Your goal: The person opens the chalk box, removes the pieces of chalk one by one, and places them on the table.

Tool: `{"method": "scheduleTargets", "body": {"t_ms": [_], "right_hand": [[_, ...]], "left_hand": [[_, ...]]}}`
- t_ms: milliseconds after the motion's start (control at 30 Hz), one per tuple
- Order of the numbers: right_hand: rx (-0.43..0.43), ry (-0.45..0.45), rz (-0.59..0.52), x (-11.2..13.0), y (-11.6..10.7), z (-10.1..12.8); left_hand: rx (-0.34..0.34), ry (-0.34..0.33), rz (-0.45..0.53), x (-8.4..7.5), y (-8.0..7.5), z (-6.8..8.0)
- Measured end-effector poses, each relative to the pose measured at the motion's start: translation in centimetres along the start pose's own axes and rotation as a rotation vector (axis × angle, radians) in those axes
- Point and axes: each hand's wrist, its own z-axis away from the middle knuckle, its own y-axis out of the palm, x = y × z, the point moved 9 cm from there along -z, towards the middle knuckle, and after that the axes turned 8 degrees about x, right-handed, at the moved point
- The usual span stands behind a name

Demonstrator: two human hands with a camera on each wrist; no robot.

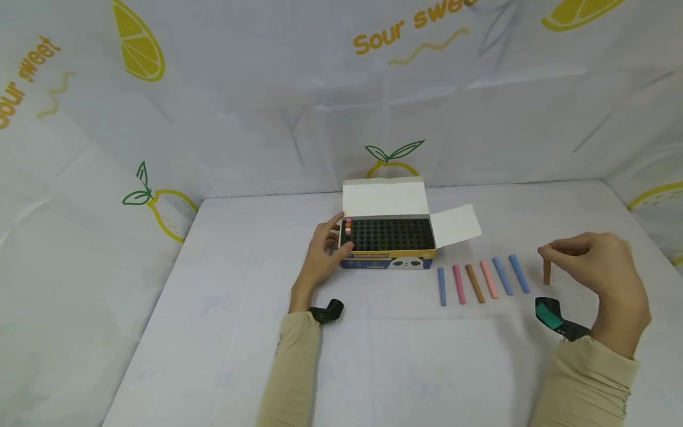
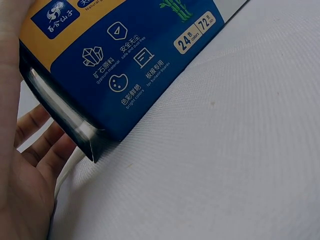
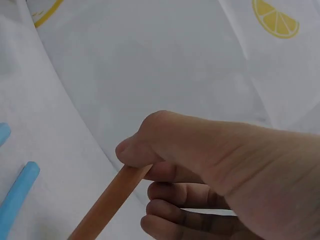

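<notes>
Pinching brown chalk (image 1: 546, 274), right fingers (image 1: 573, 243) are between blue chalk (image 1: 519, 274) and table edge (image 1: 636, 225).

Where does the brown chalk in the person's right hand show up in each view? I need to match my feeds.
Head: right side, the brown chalk points down from the right hand.
Left wrist: not in it.
Right wrist: bottom, left of centre, slanting up into the hand.
Landmark shared by head and right wrist: the rightmost blue chalk, left of the brown one in both; the left wrist view lacks it.
</notes>
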Motion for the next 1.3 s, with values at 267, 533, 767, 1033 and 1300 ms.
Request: {"method": "scheduleTargets", "body": {"t_ms": [267, 533, 767, 1033, 1300], "right_hand": [[0.119, 0.08, -0.009, -1.8, 2.0, -0.8], [0.076, 0.081, -0.047, -2.1, 3.6, -1.8], [0.118, 0.142, -0.098, -3.4, 4.9, -2.2], [0.063, 0.169, -0.122, -3.9, 5.2, -2.2], [-0.012, 0.239, -0.149, -3.8, 5.1, -2.0]], "left_hand": [[0.005, -0.009, -0.007, 0.0, 0.0, 0.1], [0.003, -0.005, -0.017, -0.1, 0.1, 0.1], [0.002, -0.005, -0.015, 0.1, 0.0, 0.0], [0.003, -0.021, -0.022, 0.1, 0.0, 0.0], [0.002, -0.026, -0.033, 0.0, 0.0, 0.0]]}}
